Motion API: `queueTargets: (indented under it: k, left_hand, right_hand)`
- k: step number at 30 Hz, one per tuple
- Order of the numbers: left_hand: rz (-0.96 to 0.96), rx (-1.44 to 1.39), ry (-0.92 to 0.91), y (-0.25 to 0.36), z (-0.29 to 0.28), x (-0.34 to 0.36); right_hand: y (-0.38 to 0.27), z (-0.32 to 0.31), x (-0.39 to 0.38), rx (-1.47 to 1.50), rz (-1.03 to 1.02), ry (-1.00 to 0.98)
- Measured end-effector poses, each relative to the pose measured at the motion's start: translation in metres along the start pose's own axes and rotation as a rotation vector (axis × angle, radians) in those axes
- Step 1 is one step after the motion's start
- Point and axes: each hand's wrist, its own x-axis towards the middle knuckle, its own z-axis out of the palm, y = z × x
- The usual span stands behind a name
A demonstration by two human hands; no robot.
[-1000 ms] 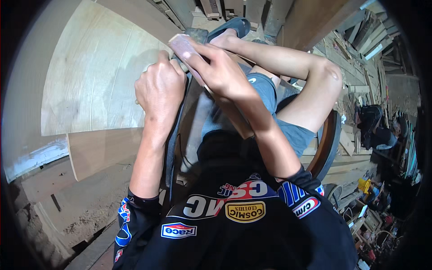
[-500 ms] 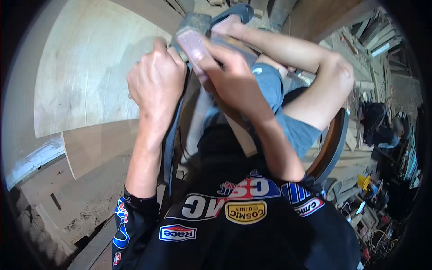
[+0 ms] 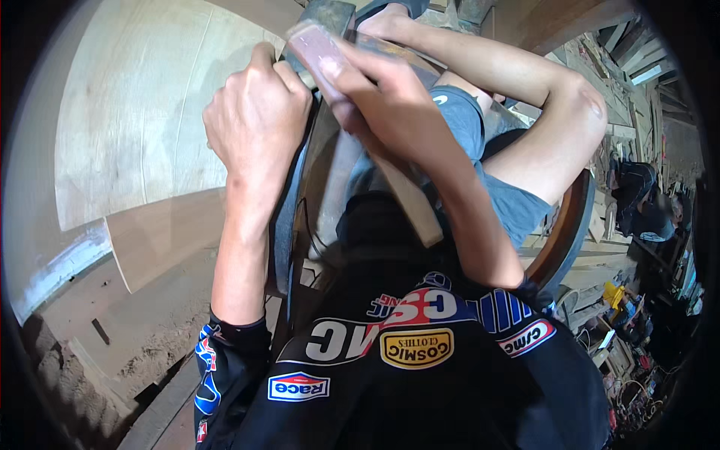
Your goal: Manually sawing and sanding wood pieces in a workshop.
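My left hand (image 3: 259, 116) is closed in a fist at the upper left, its back turned up; what its fingers hold is hidden, though a pale tip shows beside its knuckles. Just right of it my right hand (image 3: 390, 105) grips a long wooden bar (image 3: 409, 199). The bar slants from the top centre down toward my shirt, and its upper end has a pinkish face. Beneath my left wrist runs a dark band (image 3: 282, 225), standing on edge. A worn grey block (image 3: 330, 16) sits just beyond the bar's upper end.
A pale plywood sheet (image 3: 135, 112) covers the left side, with a browner board (image 3: 165, 236) below it. My bent bare leg (image 3: 517, 79) crosses the upper right. A curved wooden rim (image 3: 562, 240) stands beside my right elbow. Scrap wood and clutter (image 3: 630, 360) fill the far right.
The wooden bar's lower end has swung slightly right and up with my right hand. My left hand has shifted slightly left. My knee has moved a little right.
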Motion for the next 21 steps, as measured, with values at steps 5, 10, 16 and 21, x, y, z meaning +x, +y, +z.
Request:
queueTargets:
  k: [5,10,16,21]
  left_hand:
    - [-0.015,0.023,-0.028,0.003,-0.008,0.001]
    - [-0.013,0.025,-0.058,0.002,-0.005,0.002]
    - [0.017,0.028,0.024,0.001,-0.004,-0.001]
    - [0.016,0.031,0.009,0.006,-0.001,0.005]
  right_hand:
    - [-0.035,-0.013,0.016,-0.012,0.349,-0.137]
    - [-0.016,-0.014,-0.008,0.17,0.243,-0.081]
    - [-0.024,-0.003,0.03,0.042,0.221,-0.125]
    - [0.005,0.013,-0.017,0.158,0.002,0.273]
